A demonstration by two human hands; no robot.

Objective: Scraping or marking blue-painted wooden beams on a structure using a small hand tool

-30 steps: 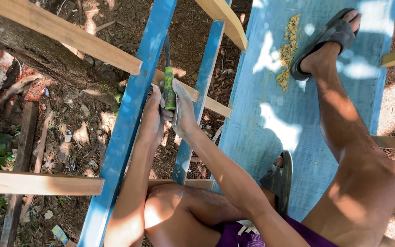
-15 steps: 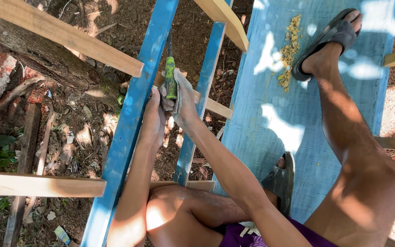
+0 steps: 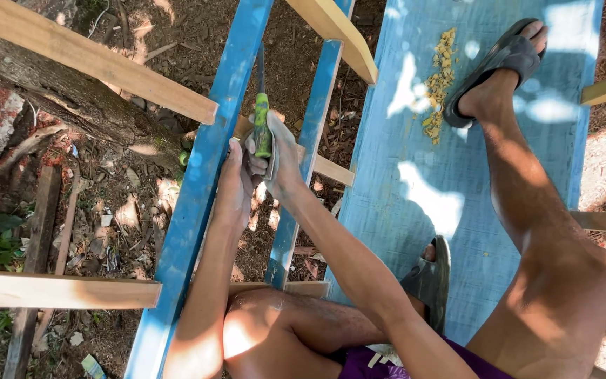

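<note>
Green-handled chisel (image 3: 262, 123) sits left of centre, its dark blade pointing far along the blue painted rail (image 3: 208, 175). Right hand (image 3: 282, 158) is clenched round the handle; left hand (image 3: 236, 184) lies against the rail beside it, and whether it grips cannot be told. Judged stiff, light and sharp-tipped; hold belongs on the handle. Wood chips (image 3: 440, 84) lie on the blue board (image 3: 415, 210), right.

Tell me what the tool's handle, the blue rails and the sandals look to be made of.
Tool handle: green, glossy, probably plastic.
Blue rails: wood, matte blue paint, worn patches showing.
Sandals: dark, flexible-looking, likely rubber or foam.
</note>
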